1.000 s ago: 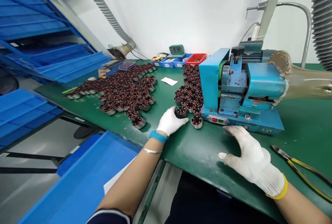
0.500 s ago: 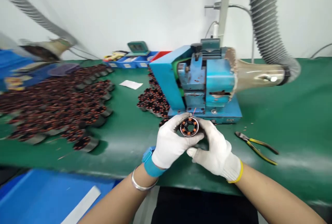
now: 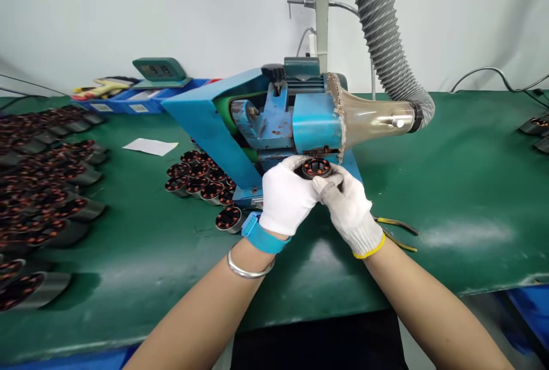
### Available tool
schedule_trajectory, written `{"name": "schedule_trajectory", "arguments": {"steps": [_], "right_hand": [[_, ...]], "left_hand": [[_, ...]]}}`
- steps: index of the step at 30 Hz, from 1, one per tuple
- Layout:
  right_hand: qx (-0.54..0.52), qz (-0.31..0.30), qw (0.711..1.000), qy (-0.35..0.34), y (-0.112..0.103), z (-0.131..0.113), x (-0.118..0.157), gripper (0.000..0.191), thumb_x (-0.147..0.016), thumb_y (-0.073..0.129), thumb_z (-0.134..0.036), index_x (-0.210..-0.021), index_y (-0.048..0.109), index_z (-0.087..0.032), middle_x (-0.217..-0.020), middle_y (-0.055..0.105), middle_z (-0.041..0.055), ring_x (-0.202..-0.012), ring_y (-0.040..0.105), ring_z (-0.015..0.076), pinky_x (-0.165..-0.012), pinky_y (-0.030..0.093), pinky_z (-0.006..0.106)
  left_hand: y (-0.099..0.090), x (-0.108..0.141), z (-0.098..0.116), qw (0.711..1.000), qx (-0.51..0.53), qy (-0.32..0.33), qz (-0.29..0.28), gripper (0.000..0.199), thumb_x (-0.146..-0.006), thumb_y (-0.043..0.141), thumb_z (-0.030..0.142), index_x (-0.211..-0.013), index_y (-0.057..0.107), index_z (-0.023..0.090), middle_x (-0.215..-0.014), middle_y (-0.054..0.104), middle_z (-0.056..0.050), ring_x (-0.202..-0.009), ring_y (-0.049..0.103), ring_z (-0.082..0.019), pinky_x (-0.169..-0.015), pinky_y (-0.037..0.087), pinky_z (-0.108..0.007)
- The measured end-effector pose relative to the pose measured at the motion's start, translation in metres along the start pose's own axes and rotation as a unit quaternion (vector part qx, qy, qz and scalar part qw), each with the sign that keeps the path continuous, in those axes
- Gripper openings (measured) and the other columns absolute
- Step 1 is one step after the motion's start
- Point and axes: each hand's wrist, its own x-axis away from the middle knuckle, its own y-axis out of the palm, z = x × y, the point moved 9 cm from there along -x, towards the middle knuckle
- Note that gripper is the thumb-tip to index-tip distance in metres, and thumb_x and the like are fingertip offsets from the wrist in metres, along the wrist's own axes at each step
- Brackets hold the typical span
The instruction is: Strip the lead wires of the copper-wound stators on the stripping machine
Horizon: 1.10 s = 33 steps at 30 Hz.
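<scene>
Both my hands wear white gloves and meet around a motor stator (image 3: 316, 168), a short metal ring with black insulation and copper windings inside. My left hand (image 3: 288, 195) grips it from the left, fingers wrapped behind the ring. My right hand (image 3: 349, 201) closes on its right and front side, thumb pressed near the rim. The stator sits right at the front slot of a blue belt-driven machine (image 3: 316, 121); whether it touches the machine I cannot tell. A single stator (image 3: 229, 219) stands on the bench by my left wrist.
Several stators (image 3: 199, 175) cluster left of the machine, and many more (image 3: 55, 187) fill the far left. Yellow-handled pliers (image 3: 397, 224) lie partly behind my right hand. A clear funnel (image 3: 371, 120) joins a grey hose (image 3: 381, 32). Paper (image 3: 150, 146), blue bins (image 3: 141, 98) and a clock (image 3: 158, 70) stand behind.
Both hands have carried the stator forward to the machine's front slot, and my right fingers have closed in on it. The camera view has turned to the right.
</scene>
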Motion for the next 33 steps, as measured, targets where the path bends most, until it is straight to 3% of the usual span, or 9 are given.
{"name": "schedule_trajectory", "arguments": {"steps": [7, 11, 15, 20, 24, 27, 30, 33], "right_hand": [[-0.014, 0.018, 0.999, 0.031, -0.003, 0.006, -0.005, 0.035, -0.074, 0.064, -0.046, -0.097, 0.062, -0.02, -0.081, 0.064, 0.0037, -0.08, 0.063, 0.0207, -0.068, 0.054, 0.03], [-0.023, 0.02, 0.999, 0.016, -0.007, 0.009, -0.002, 0.041, -0.075, 0.065, -0.046, -0.105, 0.061, -0.018, -0.079, 0.063, 0.003, -0.074, 0.061, 0.0193, -0.066, 0.054, 0.03], [0.049, 0.014, 0.998, -0.034, -0.009, 0.001, 0.011, 0.043, -0.075, 0.066, -0.041, -0.11, 0.061, -0.016, -0.071, 0.06, 0.0018, -0.069, 0.061, 0.0206, -0.065, 0.055, 0.032], [0.042, -0.07, 0.994, -0.076, 0.009, -0.002, 0.024, 0.05, -0.075, 0.071, -0.036, -0.119, 0.057, -0.017, -0.103, 0.067, 0.0082, -0.095, 0.066, 0.0253, -0.086, 0.057, 0.037], [0.012, -0.075, 0.994, -0.076, 0.013, 0.007, 0.025, 0.056, -0.074, 0.074, -0.032, -0.125, 0.054, -0.019, -0.123, 0.062, 0.0101, -0.114, 0.06, 0.0274, -0.101, 0.05, 0.04], [-0.01, -0.06, 0.996, -0.069, 0.01, 0.011, 0.022, 0.052, -0.074, 0.074, -0.032, -0.121, 0.056, -0.019, -0.12, 0.064, 0.0104, -0.113, 0.061, 0.0275, -0.101, 0.05, 0.041], [-0.055, -0.018, 0.997, -0.05, 0.002, 0.013, 0.017, 0.046, -0.075, 0.071, -0.033, -0.117, 0.056, -0.018, -0.111, 0.067, 0.0109, -0.103, 0.066, 0.0261, -0.091, 0.057, 0.039], [-0.093, 0.023, 0.995, -0.02, -0.004, 0.015, 0.015, 0.048, -0.072, 0.072, -0.034, -0.114, 0.055, -0.018, -0.105, 0.069, 0.0106, -0.095, 0.068, 0.0255, -0.083, 0.059, 0.038]], "left_hand": [[0.0, -0.006, 0.008, 0.998, -0.052, 0.023, 0.012, 0.023, -0.058, 0.071, 0.022, -0.079, 0.073, 0.015, -0.075, 0.074, -0.001, -0.077, 0.069, -0.023, -0.069, 0.054, -0.028], [0.003, -0.004, 0.007, 0.999, -0.048, 0.021, 0.012, 0.025, -0.058, 0.074, 0.025, -0.081, 0.071, 0.017, -0.079, 0.075, -0.003, -0.078, 0.07, -0.023, -0.071, 0.054, -0.03], [0.001, 0.014, -0.003, 1.0, -0.015, 0.024, 0.005, 0.035, -0.055, 0.079, 0.025, -0.087, 0.067, 0.018, -0.081, 0.073, -0.002, -0.076, 0.069, -0.021, -0.071, 0.055, -0.03], [-0.012, 0.032, -0.023, 0.998, 0.031, -0.002, 0.045, 0.047, -0.051, 0.084, 0.025, -0.092, 0.059, 0.02, -0.085, 0.069, -0.001, -0.076, 0.067, -0.018, -0.069, 0.056, -0.029], [-0.013, 0.029, -0.032, 0.996, 0.053, -0.019, 0.062, 0.049, -0.053, 0.083, 0.023, -0.092, 0.053, 0.02, -0.085, 0.066, 0.0, -0.076, 0.066, -0.017, -0.071, 0.057, -0.03], [-0.003, 0.029, -0.034, 0.994, 0.106, -0.022, 0.023, 0.06, -0.06, 0.079, 0.024, -0.113, 0.05, 0.02, -0.106, 0.065, -0.006, -0.095, 0.066, -0.02, -0.087, 0.056, -0.036], [0.01, 0.035, -0.032, 0.983, 0.178, -0.022, -0.045, 0.069, -0.068, 0.073, 0.027, -0.13, 0.043, 0.021, -0.131, 0.057, -0.012, -0.12, 0.059, -0.024, -0.104, 0.049, -0.042], [0.013, 0.04, -0.035, 0.973, 0.22, -0.04, -0.047, 0.057, -0.068, 0.074, 0.031, -0.119, 0.05, 0.019, -0.121, 0.064, -0.012, -0.111, 0.065, -0.026, -0.097, 0.054, -0.042]]}}
